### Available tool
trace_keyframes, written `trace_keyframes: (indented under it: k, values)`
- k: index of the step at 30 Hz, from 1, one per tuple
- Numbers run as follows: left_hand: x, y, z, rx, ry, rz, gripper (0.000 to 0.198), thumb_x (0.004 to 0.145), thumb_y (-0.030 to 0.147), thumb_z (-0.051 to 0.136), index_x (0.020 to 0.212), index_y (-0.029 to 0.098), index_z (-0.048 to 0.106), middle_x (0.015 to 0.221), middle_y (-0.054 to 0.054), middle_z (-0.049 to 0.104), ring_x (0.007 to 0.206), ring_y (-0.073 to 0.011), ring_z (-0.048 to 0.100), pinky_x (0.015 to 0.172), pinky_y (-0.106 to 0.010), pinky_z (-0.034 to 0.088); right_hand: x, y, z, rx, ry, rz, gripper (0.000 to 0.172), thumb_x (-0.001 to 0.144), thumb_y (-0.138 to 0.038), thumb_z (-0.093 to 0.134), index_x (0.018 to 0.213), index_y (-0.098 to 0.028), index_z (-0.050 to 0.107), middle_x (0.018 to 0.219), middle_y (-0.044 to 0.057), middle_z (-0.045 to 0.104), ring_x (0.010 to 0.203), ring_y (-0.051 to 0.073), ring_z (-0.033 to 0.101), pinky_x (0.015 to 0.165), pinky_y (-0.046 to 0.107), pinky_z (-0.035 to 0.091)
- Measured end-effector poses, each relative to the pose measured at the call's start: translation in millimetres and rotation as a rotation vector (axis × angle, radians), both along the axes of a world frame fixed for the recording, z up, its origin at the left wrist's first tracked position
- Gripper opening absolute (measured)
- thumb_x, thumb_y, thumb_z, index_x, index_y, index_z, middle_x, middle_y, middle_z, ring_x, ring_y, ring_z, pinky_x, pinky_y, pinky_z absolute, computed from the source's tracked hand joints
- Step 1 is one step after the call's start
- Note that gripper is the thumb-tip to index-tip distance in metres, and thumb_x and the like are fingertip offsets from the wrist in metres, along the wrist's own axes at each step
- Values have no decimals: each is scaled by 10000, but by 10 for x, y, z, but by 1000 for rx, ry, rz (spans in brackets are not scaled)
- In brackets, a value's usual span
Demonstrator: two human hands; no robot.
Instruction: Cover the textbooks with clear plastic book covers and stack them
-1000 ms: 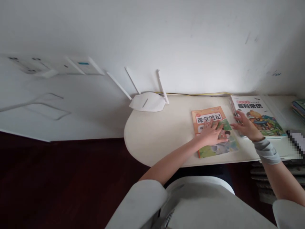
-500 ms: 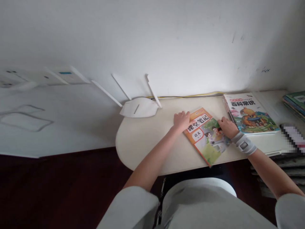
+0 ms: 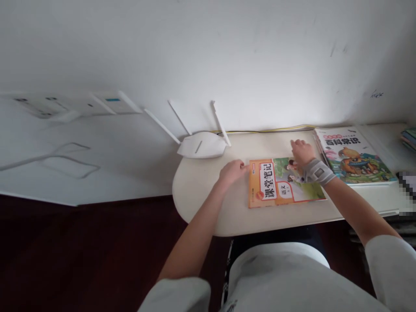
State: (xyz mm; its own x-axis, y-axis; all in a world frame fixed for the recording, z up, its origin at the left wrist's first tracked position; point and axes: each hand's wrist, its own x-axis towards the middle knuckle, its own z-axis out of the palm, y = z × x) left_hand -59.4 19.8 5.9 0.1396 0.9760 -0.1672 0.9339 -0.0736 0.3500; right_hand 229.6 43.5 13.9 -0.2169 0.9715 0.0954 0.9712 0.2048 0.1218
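Observation:
An orange, white and green book [image 3: 278, 195] lies flat on the cream tabletop, its title turned sideways. My left hand [image 3: 232, 172] is beside the book's far left corner, one digit stretched to the edge and the other fingers loosely bent; it grips nothing visible. Over the far right part of the cover is my right hand [image 3: 303, 152], fingers curled, with a grey wristband [image 3: 319, 172] behind it. Nothing shows in those fingers, though their undersides are hidden. The right wrist covers part of the cover picture.
A white router [image 3: 202, 146] with upright antennas stands at the table's rounded left end. On the right lies another picture-covered book [image 3: 357, 158], atop others. More books [image 3: 410, 138] sit at the far right. Cables [image 3: 276, 129] run along the wall. Wall sockets [image 3: 112, 104] are at left.
The orange book has turned counterclockwise, from slanted to nearly square with the table's front edge. My left hand has moved off its cover to the edge. My right hand has shifted up. The view has swung left.

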Motion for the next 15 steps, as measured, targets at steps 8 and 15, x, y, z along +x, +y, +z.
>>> trace_keyframes:
  k: [8,15]
  values:
    - [194,536,-155,54,-163,-11,209,712,378,597,764,179,634,843,-49,698,768,-187,622,646,-244,415,664,-60,-49,-291,345,-289,412,879,-428,438,722,-116,658,666,104,659,665,184,630,679,281,450]
    - [204,449,-156,154,-185,32,98,742,289,553,748,200,594,853,-24,681,786,-168,600,681,-246,404,630,26,-159,-224,506,-296,212,790,-266,535,803,-100,666,594,30,640,535,112,558,577,219,424]
